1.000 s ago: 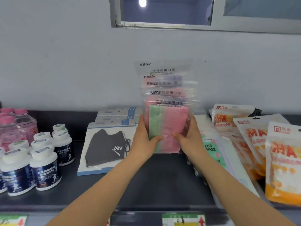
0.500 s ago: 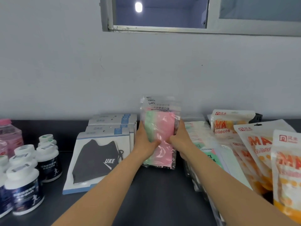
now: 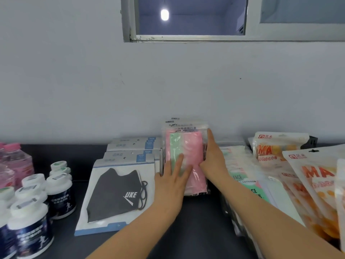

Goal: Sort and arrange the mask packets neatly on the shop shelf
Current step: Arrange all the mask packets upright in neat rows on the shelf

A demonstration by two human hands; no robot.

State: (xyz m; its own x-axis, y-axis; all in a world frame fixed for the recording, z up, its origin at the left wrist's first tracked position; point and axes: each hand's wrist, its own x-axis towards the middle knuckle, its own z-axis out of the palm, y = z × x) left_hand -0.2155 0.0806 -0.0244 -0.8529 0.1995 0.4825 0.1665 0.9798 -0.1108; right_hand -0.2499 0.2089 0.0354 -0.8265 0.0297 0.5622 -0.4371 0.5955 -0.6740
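Observation:
A stack of clear packets with pink and green masks [image 3: 192,146] lies on the dark shelf [image 3: 196,221], its top end against the wall. My left hand [image 3: 172,181] lies flat on the stack's lower left with straight fingers. My right hand [image 3: 212,157] presses along the stack's right edge, fingers extended. Left of the stack sits a row of white-and-blue boxed packets with a black mask [image 3: 117,191] in front. To the right lie white and green face-mask packets [image 3: 248,184].
White-capped dark bottles [image 3: 59,193] and pink bottles [image 3: 16,163] stand at the left. Orange-printed pouches [image 3: 313,182] overlap at the right. The grey wall rises right behind the shelf, with a window above.
The stack went from held upright in both hands to lying down on the shelf near the wall. My left hand let go and now lies flat on top.

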